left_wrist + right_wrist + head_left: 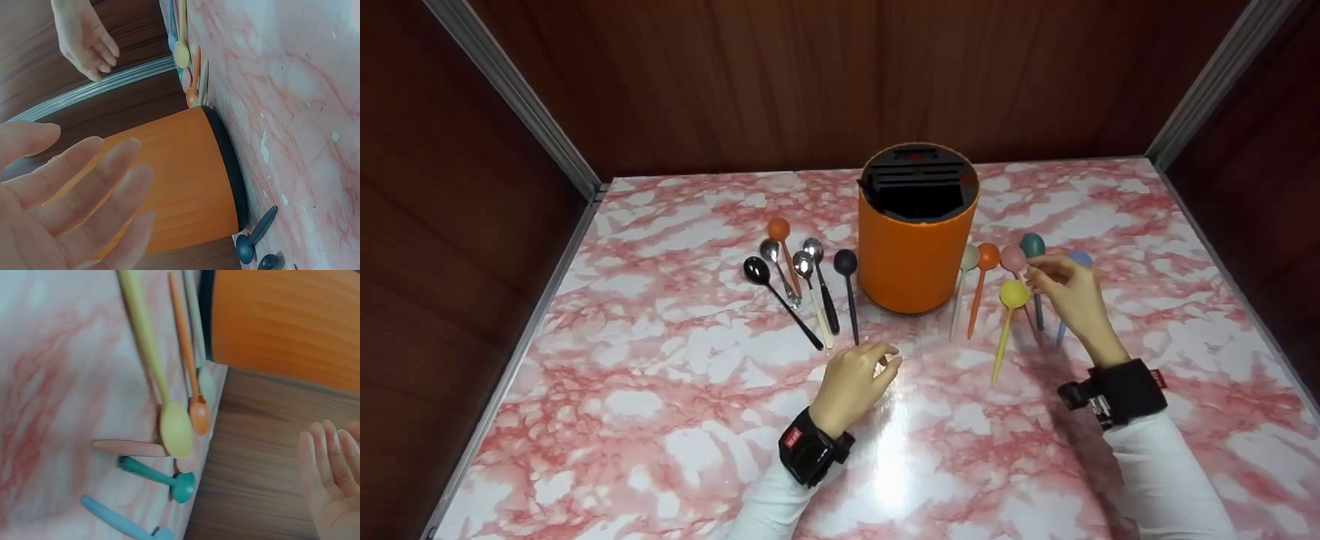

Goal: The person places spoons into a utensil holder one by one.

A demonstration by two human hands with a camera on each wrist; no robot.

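Observation:
My left hand (851, 386) hovers over the table in front of an orange cylindrical holder (911, 262); its fingers are spread and hold nothing in the left wrist view. My right hand (1069, 292), fingers loosely bent and holding nothing, is above the spoons right of the holder. Nearest it are a pink spoon (1013, 259), a dark green spoon (1033, 246), a blue spoon (1080, 258) and a yellow spoon (1014, 295). Closer to the holder lie an orange spoon (987, 256) and a pale spoon (207, 385). In the head view, the right hand partly covers the blue spoon.
Left of the holder lie a navy spoon (845, 262), a black spoon (757, 271), another orange spoon (778, 229) and several metal-bowled spoons (803, 264). Dark slots mark the holder's top (919, 184). Wood-grain panels (847, 82) enclose the marbled table (660, 420) behind and at both sides.

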